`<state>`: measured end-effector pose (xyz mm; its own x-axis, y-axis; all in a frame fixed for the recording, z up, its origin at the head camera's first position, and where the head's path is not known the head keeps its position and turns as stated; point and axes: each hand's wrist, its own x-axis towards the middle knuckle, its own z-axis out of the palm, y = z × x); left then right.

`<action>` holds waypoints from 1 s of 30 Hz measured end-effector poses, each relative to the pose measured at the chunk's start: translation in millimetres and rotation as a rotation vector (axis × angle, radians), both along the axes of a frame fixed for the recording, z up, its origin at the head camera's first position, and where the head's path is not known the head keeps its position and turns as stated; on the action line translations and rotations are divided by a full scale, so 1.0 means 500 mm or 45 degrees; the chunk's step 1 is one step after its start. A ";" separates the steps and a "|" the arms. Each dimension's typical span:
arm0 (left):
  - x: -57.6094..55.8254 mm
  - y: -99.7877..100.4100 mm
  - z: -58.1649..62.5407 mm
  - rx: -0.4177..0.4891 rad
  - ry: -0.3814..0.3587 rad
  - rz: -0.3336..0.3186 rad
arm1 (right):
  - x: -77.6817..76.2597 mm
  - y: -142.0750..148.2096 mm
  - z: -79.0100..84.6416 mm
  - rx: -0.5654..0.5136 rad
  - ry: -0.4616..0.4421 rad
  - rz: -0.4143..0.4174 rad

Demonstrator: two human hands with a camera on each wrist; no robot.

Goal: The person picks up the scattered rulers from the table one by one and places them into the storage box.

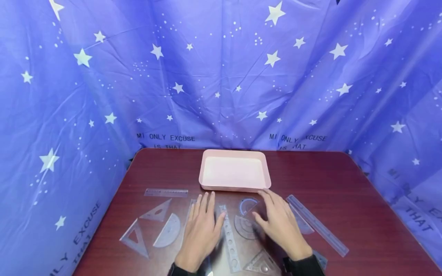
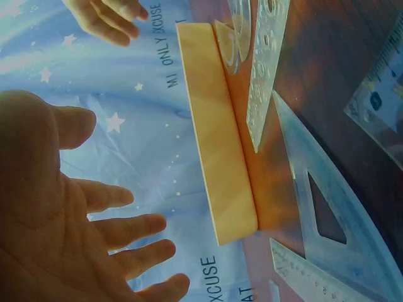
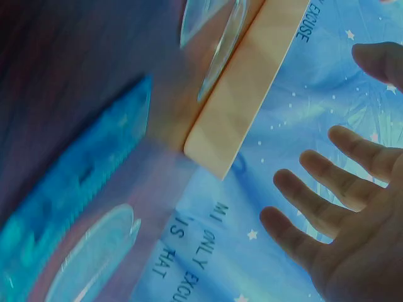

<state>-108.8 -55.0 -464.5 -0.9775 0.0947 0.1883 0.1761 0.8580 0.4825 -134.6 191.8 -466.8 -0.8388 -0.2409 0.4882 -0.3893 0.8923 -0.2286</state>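
Observation:
Both hands hover over the dark red table with fingers spread, and neither holds anything. My left hand [image 1: 201, 226] is palm down over clear plastic drawing tools, its thumb beside a ruler with round holes [image 1: 230, 245]. Under that hand, a set square with a triangular cutout [image 2: 293, 189] shows in the left wrist view. To the right, my right hand [image 1: 281, 222] has its fingertips near the front right corner of a pale pink tray [image 1: 235, 189]. Close to its thumb lie a small blue-marked protractor [image 1: 246, 205] and a larger clear protractor [image 1: 244, 229].
Left on the table are a short ruler [image 1: 166, 193], two set squares and a half-round protractor [image 1: 168, 232]. A long ruler [image 1: 319, 227] slants at right, over another protractor [image 1: 304, 224]. Another set square [image 1: 253, 264] lies near the front. A blue star-print curtain [image 1: 221, 76] surrounds the table.

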 end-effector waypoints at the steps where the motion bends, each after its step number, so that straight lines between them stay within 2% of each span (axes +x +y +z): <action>1: 0.001 -0.001 0.000 0.002 -0.011 -0.003 | 0.000 0.006 0.002 -0.002 -0.005 -0.005; 9: 0.009 -0.003 0.003 0.023 -0.053 -0.032 | 0.008 0.073 0.006 -0.015 -0.005 -0.071; 19: 0.013 -0.007 0.005 0.036 -0.071 -0.021 | 0.021 0.174 -0.003 -0.024 -0.104 -0.180; 24: 0.013 -0.009 0.004 0.035 -0.068 -0.025 | 0.030 0.220 -0.007 -0.015 -0.220 -0.228; 30: 0.016 -0.013 0.004 0.036 -0.035 -0.027 | 0.032 0.267 -0.002 0.032 -0.494 -0.296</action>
